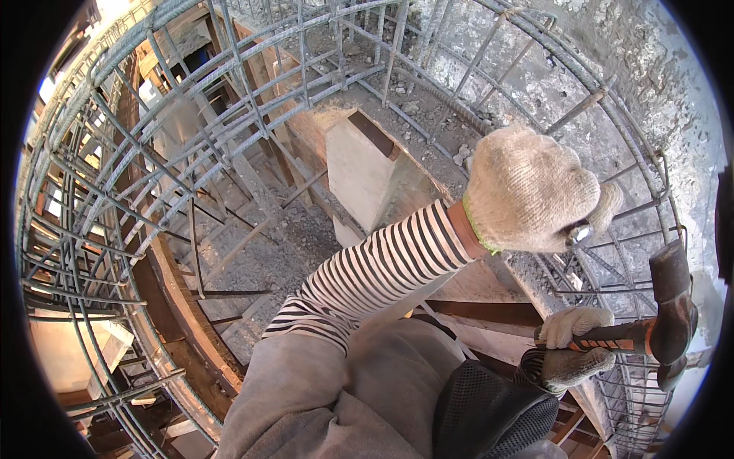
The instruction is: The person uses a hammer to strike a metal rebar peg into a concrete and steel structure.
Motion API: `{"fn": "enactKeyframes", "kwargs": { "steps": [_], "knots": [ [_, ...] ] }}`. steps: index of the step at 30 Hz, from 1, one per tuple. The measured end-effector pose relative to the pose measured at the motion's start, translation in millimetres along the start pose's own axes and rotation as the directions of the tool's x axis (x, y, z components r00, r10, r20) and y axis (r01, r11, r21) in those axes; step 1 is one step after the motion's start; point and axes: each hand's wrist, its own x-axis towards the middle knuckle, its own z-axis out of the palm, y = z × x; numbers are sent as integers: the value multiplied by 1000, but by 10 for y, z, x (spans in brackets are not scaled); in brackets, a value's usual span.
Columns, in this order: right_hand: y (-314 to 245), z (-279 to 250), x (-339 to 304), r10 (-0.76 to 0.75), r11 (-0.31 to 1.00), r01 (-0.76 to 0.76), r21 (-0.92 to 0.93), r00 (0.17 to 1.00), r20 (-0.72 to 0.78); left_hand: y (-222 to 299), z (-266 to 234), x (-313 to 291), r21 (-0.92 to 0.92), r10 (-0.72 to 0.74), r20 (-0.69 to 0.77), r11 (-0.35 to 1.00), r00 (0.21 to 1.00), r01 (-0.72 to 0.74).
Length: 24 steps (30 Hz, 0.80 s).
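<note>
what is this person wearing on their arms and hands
Both hands wear cream knitted work gloves: the left hand has a brown cuff edged in green, the right hand is in a matching glove. The left arm has a long sleeve striped black and white.

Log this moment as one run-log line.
left hand: gloved, fisted over rebar cage | right hand: gloved, gripping hammer handle | hammer head: beside wooden formwork | setting: concrete, rubble

One claw hammer (pixel 664 325) with a rusty head shows. Two gloved hands are in view: the right hand (pixel 569 348) just beside the hammer head, on its handle, and the left hand (pixel 531 191) above the hammer. One rebar cage (pixel 229 130) spreads left of the hammer; its bars are too many to count.
</note>
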Motion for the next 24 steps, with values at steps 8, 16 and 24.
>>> {"fn": "enactKeyframes", "kwargs": {
  "steps": [8,16,24],
  "knots": [
    [240,159,-145,-70,985,37,-166,978,-196,-596,227,-5,131,99,-332,990,938,-58],
    [209,341,8,11,995,-9,-96,1000,18,-602,228,-97,249,86,-337,969,937,1],
    [-684,374,597,-277,936,343,-75,852,444,-559,167,53,218,60,-483,975,873,54]
  ]
}}
